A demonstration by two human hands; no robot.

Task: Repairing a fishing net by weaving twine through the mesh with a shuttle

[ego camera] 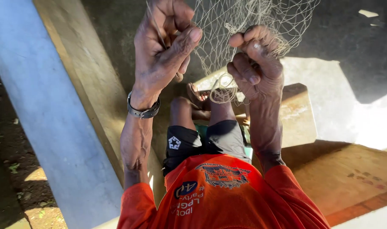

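The left hand pinches a strand of the net between thumb and fingers — the right hand is fisted around a bunched fold beside it. The net hangs over the knees, a watch on the left wrist.

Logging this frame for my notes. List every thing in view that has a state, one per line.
Left hand: raised, fingers pinched on net strands.
Right hand: raised, fist closed around a bunch of net.
Net: hanging down from above, pale mesh gathered into the right hand, loose loops dangling below it.
Watch: strapped on the left wrist.
Legs: bent, knees up, feet bare.
Sleeves: orange, pulled down to the forearms.
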